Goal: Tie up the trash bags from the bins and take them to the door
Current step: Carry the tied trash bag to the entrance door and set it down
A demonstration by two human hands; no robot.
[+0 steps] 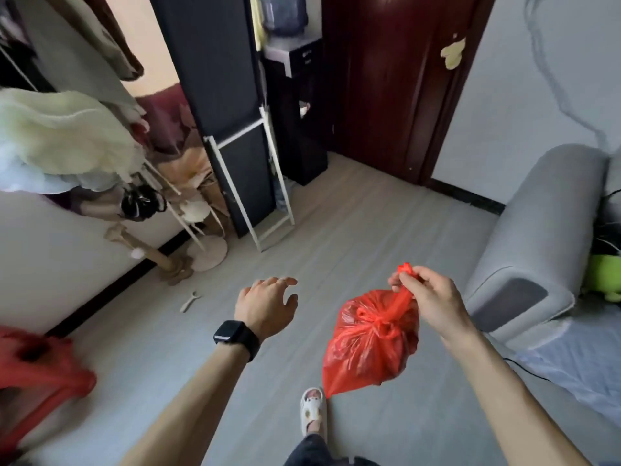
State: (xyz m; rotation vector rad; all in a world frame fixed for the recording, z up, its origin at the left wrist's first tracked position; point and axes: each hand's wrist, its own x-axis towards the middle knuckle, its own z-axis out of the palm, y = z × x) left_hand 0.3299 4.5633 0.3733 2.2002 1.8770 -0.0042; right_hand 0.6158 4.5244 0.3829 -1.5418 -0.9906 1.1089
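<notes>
You stand on the grey floor (386, 230), and the dark red door (386, 79) is ahead of you at its far edge, well apart from your hands. The grey sofa (537, 250) is on your right. Low at the left there is a blurred red shape (37, 368); I cannot tell if it is a bin or a second bag.

The red trash bag (369, 344) hangs in the air above the floor, in front of your slipper (312, 408), and touches nothing except your hand. It is thin, soft plastic, tied at the neck. I judge it to be light, because a few fingers alone carry it. Such film stretches and tears easily, so keep it away from the sofa corner.

Your right hand (433, 301) pinches the twisted handles (405, 274) between thumb and fingertips, above the knot (379, 322). This is the right place to hold, though I think a fuller grip around the handles would slip less. Your left hand (265, 304), with a black watch (235, 334) on the wrist, is spread and holds nothing.
</notes>
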